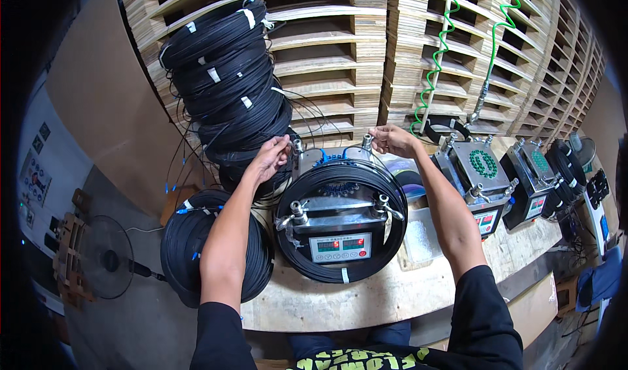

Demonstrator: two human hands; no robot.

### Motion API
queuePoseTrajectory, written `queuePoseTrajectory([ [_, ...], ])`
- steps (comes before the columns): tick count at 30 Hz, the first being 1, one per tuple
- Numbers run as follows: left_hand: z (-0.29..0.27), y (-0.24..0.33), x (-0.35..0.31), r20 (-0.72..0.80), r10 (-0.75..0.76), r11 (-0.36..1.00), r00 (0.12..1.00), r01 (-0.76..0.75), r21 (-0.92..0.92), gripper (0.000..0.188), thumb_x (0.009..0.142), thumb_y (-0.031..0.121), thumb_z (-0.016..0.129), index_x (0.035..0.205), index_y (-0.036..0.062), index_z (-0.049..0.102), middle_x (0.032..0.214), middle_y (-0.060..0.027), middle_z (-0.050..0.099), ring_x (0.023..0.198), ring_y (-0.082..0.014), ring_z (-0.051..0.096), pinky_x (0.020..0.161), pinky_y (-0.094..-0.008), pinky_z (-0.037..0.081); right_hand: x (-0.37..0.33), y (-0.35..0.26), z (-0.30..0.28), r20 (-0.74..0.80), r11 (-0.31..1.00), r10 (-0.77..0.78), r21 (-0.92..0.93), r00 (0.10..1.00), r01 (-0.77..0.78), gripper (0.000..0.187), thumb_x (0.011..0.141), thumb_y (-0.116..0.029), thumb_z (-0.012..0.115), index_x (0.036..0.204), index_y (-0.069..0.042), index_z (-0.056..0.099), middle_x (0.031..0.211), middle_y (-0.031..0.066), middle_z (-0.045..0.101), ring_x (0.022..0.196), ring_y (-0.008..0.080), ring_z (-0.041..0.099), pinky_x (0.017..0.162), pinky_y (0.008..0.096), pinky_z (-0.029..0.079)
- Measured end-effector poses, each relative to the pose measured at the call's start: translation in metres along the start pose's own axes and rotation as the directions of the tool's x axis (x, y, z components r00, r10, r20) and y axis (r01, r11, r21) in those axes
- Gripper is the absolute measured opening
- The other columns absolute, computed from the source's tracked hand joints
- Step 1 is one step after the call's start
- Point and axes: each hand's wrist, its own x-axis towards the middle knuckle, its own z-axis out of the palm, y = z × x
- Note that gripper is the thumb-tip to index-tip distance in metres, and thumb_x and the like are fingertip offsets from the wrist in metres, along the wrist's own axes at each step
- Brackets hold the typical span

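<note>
Head view, only one here. Left hand (269,159): thumb and fingers drawn together at the rear-left knob (297,146); can't tell whether they grip it or just sit beside it. Right hand (394,140): fingertips bunched at the rear-right knob (367,140), palm turned away; contact likewise unclear.

Machine (337,227) sits on the wooden table (314,314), between the forearms. Black cable coil (314,270) rings it, passing behind at the top and in front below the panel. Coil covers part of the machine's top and sides; silver front bar and its two knobs stand clear. Blue connectors (331,157) bunch at the rear between the hands; too small to count, cable ends lost in the bundle.

Left forearm crosses the coil on the left (180,246), hiding its right part. Right forearm cuts across a clear plastic tray (422,234), contents hard to make out. Fisheye rim darkens the corners; lower edge crops the shirt.

Writing: front panel (340,247) has red lit digits in two windows, small print above, button row below. White tape tags (246,102) on the stacked coils: any marks too small to tell. Shirt (360,359) carries yellow-green lettering, partly cut off. Wall poster (39,174) far left is unreadable at this size.
</note>
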Motion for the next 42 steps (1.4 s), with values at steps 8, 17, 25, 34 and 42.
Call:
queuePoseTrajectory([
  [8, -0.004, -0.031, 0.01, 0.015, 0.141, 0.954, 0.99, -0.132, -0.27, 0.017, 0.099, 0.026, 0.067, 0.1, 0.0147, 0.055, 0.08, 0.0022, 0.058, 0.061, -0.0021, 0.047, 0.051, -0.0176, 0.036, -0.004, 0.004, 0.011, 0.01, 0.997, -0.079, 0.004, 0.997, 0.079, 0.032, 0.104, -0.034, 0.055, 0.083, -0.012, 0.048, 0.064, 0.002, 0.055, 0.054, 0.0102, 0.047, 0.048, 0.0251, 0.032],
  [17, 0.018, -0.009, -0.012, -0.216, 0.035, 0.982, 0.976, -0.074, -0.174, 0.019, 0.098, 0.023, 0.067, 0.112, 0.0138, 0.057, 0.086, -0.0006, 0.061, 0.074, -0.0101, 0.059, 0.064, -0.0239, 0.049, -0.005, 0.014, 0.029, -0.192, 0.989, -0.139, -0.079, 0.971, 0.126, 0.04, 0.105, -0.038, 0.052, 0.115, 0.0, 0.06, 0.064, 0.0077, 0.061, 0.047, 0.0133, 0.051, 0.042, 0.0283, 0.036],
  [25, 0.066, 0.019, -0.06, -0.254, -0.225, 0.961, 0.941, 0.257, 0.101, 0.068, 0.095, 0.072, 0.044, 0.133, 0.0154, 0.046, 0.094, -0.0058, 0.059, 0.065, -0.0138, 0.057, 0.056, -0.0275, 0.048, -0.055, 0.009, 0.063, -0.429, 0.977, -0.122, -0.211, 0.895, 0.032, 0.07, 0.101, -0.066, 0.038, 0.14, -0.008, 0.046, 0.097, 0.0159, 0.07, 0.064, 0.0207, 0.066, 0.049, 0.0314, 0.049],
  [34, 0.086, -0.021, -0.037, -0.385, 0.457, 0.751, 0.802, -0.115, 0.651, 0.061, 0.103, 0.056, 0.04, 0.102, -0.0019, 0.059, 0.104, -0.0268, 0.067, 0.103, -0.045, 0.062, 0.091, -0.0489, 0.046, -0.049, 0.031, 0.065, -0.428, 0.831, -0.426, -0.533, 0.797, 0.158, 0.067, 0.108, -0.051, 0.034, 0.143, 0.005, 0.048, 0.138, 0.0189, 0.058, 0.126, 0.0258, 0.055, 0.111, 0.0334, 0.037],
  [42, 0.062, -0.013, -0.04, -0.501, 0.174, 0.789, 0.848, 0.184, 0.586, 0.089, 0.099, 0.069, 0.024, 0.12, -0.0068, 0.065, 0.132, -0.0328, 0.057, 0.129, -0.0461, 0.052, 0.108, -0.0485, 0.039, -0.059, 0.028, 0.115, -0.546, 0.764, -0.603, -0.604, 0.582, 0.225, 0.059, 0.108, -0.047, 0.038, 0.111, 0.008, 0.06, 0.093, 0.0265, 0.064, 0.088, 0.0368, 0.061, 0.084, 0.0418, 0.047],
])
